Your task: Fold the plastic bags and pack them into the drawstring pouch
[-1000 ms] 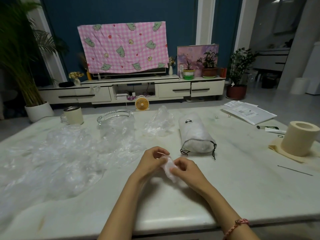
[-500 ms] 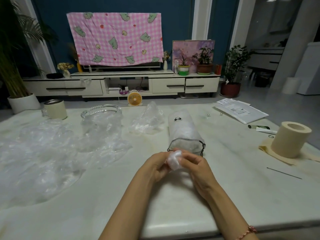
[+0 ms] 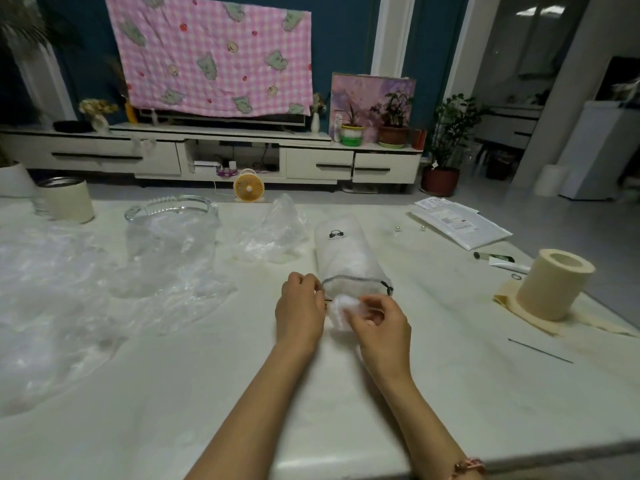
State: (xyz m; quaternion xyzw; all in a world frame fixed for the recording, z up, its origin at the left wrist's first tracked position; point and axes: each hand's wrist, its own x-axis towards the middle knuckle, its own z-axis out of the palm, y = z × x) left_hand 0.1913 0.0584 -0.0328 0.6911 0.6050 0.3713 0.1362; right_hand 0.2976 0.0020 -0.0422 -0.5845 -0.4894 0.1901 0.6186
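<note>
A dark blue wall (image 3: 346, 36) closes the room far behind the drawstring pouch (image 3: 346, 251). A pink checked cloth (image 3: 214, 57) hangs on it above a long, low white cabinet (image 3: 311, 164). The pale bench (image 3: 450, 393) fills the near half of the view. The pouch lies on its side about mid-bench, with its grey-rimmed mouth toward the person.

Left of the pouch, a wide spread of loose clear plastic bags (image 3: 52, 289) covers the bench, one draped from a glass dish (image 3: 169, 211). A smaller crumpled bag (image 3: 273, 230) sits just beside the pouch's far left. Well to the right of the pouch a cream paper roll (image 3: 554, 282) stands on a cream sheet. A flat mailer (image 3: 457, 223) lies behind and to the right. Past the bench's far edge, behind the pouch, stands a small yellow fan (image 3: 248, 186).

At the pouch's mouth, the left hand (image 3: 299, 310) has its grip pinched on the left of the rim. The right hand (image 3: 379, 323), just in front of the mouth, closes its grip round a small folded plastic bag (image 3: 341, 311). Whether that bag touches the rim I cannot tell. A thin dark rod (image 3: 540, 350) lies to the front right of the pouch.
</note>
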